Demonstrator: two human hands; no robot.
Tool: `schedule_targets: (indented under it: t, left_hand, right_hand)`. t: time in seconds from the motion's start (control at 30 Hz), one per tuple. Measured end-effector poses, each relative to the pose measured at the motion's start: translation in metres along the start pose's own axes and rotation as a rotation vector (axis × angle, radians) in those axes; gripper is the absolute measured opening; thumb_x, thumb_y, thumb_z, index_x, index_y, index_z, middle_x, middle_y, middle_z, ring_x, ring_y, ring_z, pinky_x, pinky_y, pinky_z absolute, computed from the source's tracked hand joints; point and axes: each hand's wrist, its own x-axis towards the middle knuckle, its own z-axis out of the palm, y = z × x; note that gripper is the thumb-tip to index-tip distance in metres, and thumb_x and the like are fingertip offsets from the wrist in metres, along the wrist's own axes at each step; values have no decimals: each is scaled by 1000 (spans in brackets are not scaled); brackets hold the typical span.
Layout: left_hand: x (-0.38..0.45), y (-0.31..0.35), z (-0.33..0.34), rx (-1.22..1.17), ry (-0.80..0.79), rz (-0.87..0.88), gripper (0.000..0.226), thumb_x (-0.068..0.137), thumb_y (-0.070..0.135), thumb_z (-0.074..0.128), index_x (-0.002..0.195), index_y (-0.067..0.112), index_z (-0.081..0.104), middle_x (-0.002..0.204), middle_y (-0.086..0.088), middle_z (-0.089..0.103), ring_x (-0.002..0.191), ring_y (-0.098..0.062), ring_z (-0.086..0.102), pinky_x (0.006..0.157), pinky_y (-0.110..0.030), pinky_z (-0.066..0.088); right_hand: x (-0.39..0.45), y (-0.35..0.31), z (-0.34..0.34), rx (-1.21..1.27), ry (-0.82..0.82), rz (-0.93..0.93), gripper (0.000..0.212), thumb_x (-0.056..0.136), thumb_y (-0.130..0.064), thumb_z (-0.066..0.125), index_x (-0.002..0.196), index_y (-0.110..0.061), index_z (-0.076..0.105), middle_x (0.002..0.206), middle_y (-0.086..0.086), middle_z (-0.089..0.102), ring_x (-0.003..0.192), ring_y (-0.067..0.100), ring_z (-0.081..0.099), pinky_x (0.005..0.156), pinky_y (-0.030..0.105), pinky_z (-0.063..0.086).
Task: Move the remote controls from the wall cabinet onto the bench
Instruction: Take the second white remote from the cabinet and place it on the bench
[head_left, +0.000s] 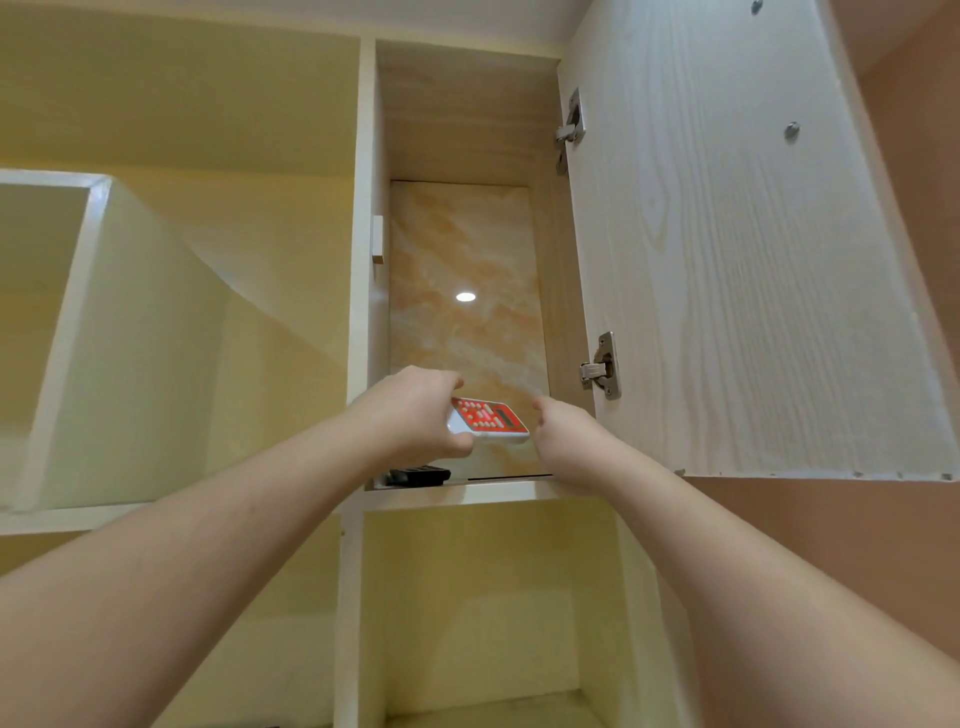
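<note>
I look up into the open wall cabinet (467, 493). My left hand (415, 415) grips a white remote with a red face and pale buttons (491, 420), held tilted just above the cabinet's shelf. My right hand (563, 434) is close beside the remote's right end, fingers curled and apart, holding nothing that I can see. A black remote (420, 475) lies on the shelf under my left hand, at the left front edge. The bench is out of view.
The cabinet door (727, 249) stands open to the right, with two metal hinges on its inner edge. Open yellow compartments lie to the left and below. A marble-patterned back panel (462, 270) closes the cabinet's rear.
</note>
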Motion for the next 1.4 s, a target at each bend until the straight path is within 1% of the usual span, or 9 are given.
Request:
schedule_targets:
  t: [0.17,0.3,0.5,0.6,0.73,0.9,1.07,1.17,1.4]
  left_hand:
    - [-16,-8,-11,-53,53,53,67,82,43,63,141,20,40,130,1,59,116,-17,54,90,-30,47]
    - [-26,-14,-17,-154,69,56,65,83,42,64,140,21,42,130,2,59,111,-15,56,91,-27,47]
    - [-45,-24,-24,-283,61,47,60,85,42,63,139,23,45,126,5,60,101,-11,57,82,-20,45]
    - [-54,-28,-24,-323,41,46,58,84,45,63,136,24,48,120,8,61,99,-10,58,79,-21,46]
    - [-65,-38,-23,-355,-1,67,62,81,50,65,135,24,50,120,10,61,103,-8,58,86,-21,47]
    - [-86,-46,-21,-443,-39,102,43,75,54,71,110,30,64,100,14,69,90,-4,65,84,-34,55]
    - [-112,-57,-16,-655,-83,66,39,74,46,75,110,36,64,98,18,70,87,6,65,87,-28,54]
    - [-134,-61,-10,-765,-123,60,35,76,41,76,108,40,63,98,16,70,86,7,65,87,-26,53]
    - [-184,-63,-6,-824,-120,106,36,79,36,74,112,40,61,107,23,61,91,19,56,67,0,43]
  right_hand:
    - [1,1,0,197,54,-10,37,97,-9,29,124,-5,54,120,16,61,92,28,59,72,32,49]
    - [-5,-2,-1,420,54,-39,37,97,-12,32,115,-12,65,106,10,69,100,27,65,92,44,52]
    - [-18,-4,-7,579,70,-31,34,96,-11,39,118,-13,65,101,7,70,99,21,66,95,42,51]
    - [-25,-5,-8,655,70,-19,30,96,-13,44,117,-10,65,99,7,70,90,17,66,93,36,54]
    - [-39,-7,-7,791,54,18,26,95,-21,51,111,-8,67,97,7,69,79,9,67,75,21,55]
    - [-70,-13,-9,980,16,68,21,95,-12,52,105,-4,68,72,0,69,61,4,65,81,25,55]
    - [-113,-24,-10,1103,-14,99,21,95,-7,49,95,-4,70,87,7,71,72,11,66,86,28,55]
    - [-144,-32,-5,1112,-11,102,23,96,-8,47,101,-5,70,96,9,71,84,16,66,85,26,55]
    - [-205,-42,14,1172,-11,167,29,98,-2,41,110,-7,68,98,9,72,82,14,67,85,25,55]
